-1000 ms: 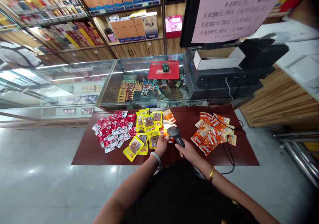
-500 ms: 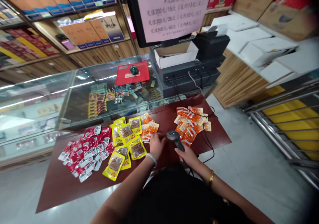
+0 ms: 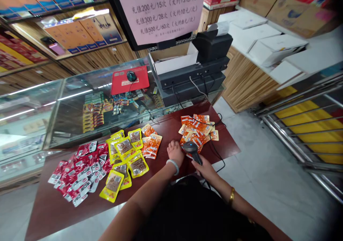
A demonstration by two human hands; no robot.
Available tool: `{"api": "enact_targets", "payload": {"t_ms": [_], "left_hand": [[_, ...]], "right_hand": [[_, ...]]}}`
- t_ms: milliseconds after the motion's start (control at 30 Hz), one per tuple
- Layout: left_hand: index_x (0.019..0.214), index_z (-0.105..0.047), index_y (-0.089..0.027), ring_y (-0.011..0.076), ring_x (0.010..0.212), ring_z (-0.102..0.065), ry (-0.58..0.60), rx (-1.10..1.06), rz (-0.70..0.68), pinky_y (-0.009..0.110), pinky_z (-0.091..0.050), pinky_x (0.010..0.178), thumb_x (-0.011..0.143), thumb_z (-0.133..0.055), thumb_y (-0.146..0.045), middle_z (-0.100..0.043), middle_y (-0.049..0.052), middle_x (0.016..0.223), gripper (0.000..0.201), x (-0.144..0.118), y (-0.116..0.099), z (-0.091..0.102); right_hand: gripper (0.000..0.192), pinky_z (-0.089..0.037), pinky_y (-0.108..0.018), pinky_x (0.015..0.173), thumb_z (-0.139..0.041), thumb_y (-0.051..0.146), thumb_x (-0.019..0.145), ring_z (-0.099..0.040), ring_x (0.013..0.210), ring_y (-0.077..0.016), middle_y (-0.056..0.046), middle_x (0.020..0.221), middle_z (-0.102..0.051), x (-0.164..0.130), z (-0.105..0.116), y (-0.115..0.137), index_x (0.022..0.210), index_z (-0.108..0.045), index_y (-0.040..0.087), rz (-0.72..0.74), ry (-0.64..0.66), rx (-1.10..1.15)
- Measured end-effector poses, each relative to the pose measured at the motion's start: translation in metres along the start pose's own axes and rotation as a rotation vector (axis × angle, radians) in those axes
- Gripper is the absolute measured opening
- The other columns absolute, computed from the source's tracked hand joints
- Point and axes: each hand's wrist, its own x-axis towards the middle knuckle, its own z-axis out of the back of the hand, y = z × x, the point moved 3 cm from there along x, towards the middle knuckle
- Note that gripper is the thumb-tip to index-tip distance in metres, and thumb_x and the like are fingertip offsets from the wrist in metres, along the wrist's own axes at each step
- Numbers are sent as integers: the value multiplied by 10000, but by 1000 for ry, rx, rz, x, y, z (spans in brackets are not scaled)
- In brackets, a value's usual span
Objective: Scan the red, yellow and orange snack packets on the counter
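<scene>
The left hand has shifted clear of the smaller cluster of orange sachets, now at its ten o'clock, its fingers loosely bent and slightly apart. The right hand closes its fingers around the handle of a dark barcode scanner, its head overlapping the near edge of the larger orange heap at the left hand's two o'clock. Glossy, cream-ended and label-printed, the sachets lie overlapping on a dark red table.
</scene>
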Motion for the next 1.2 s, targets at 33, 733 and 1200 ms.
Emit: {"api": "enact_targets", "payload": {"t_ms": [33,733,1200], "left_hand": [[1043,-555,-148,329,1160,-502,16,-17,12,413,-377,918,809,-557,-213,-564,192,1239,243,0,2,0],[927,-514,-198,171,832,-631,-143,-748,322,274,-450,759,855,-576,-242,-665,52,915,105,-57,156,16],[972,-547,-179,250,1026,-576,-428,-492,372,394,-440,919,803,-635,-345,-611,90,993,252,-37,162,46]], "right_hand": [[473,-311,-221,396,-630,514,758,-403,345,-109,119,395,-435,1,0,0,1069,-533,171,1,3,1],[384,-324,-210,403,-599,482,791,-415,375,-98,116,458,-440,12,-118,50,1010,-526,175,170,294,-163],[406,-352,-208,413,-601,458,799,-423,389,-92,124,484,-436,8,-91,35,1078,-536,170,108,185,-111]]}}
